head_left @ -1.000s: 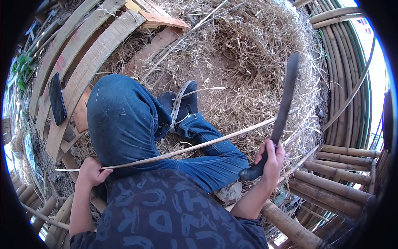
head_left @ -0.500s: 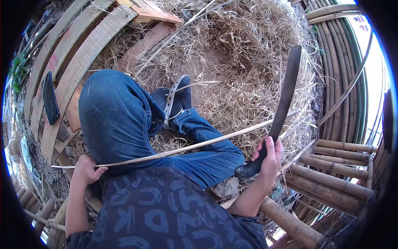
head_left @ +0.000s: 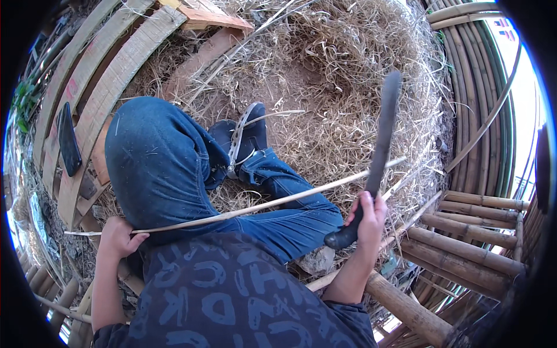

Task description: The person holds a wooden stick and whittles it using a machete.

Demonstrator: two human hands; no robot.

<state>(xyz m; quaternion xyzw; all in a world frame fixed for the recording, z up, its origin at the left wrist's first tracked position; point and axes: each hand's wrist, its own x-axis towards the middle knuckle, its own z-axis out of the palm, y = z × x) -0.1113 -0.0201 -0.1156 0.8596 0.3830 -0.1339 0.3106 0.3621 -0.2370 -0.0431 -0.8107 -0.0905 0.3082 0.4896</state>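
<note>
My left hand (head_left: 118, 236) is closed around one end of a long, thin bamboo strip (head_left: 278, 202), beside my bent left knee. A short piece of the strip sticks out past that hand on the left. From there it runs across my legs and rises toward the right. My right hand (head_left: 369, 217) grips the black handle of a machete (head_left: 385, 130), its dark blade pointing away from me and nearly upright in the picture. The blade crosses the strip close to its far end; whether they touch I cannot tell.
Dry shavings (head_left: 342, 64) cover the ground ahead. At the left lies a wooden pallet (head_left: 110, 98) with a black phone (head_left: 69, 141) on it. Bamboo poles (head_left: 473, 116) line the right side, above a bamboo rack (head_left: 464, 249). A stone (head_left: 316, 262) sits by my right knee.
My right hand and the machete have moved left, with the blade tip lower and further left. The bamboo strip has slid slightly left. My left hand has shifted a little left, still closed on it.
</note>
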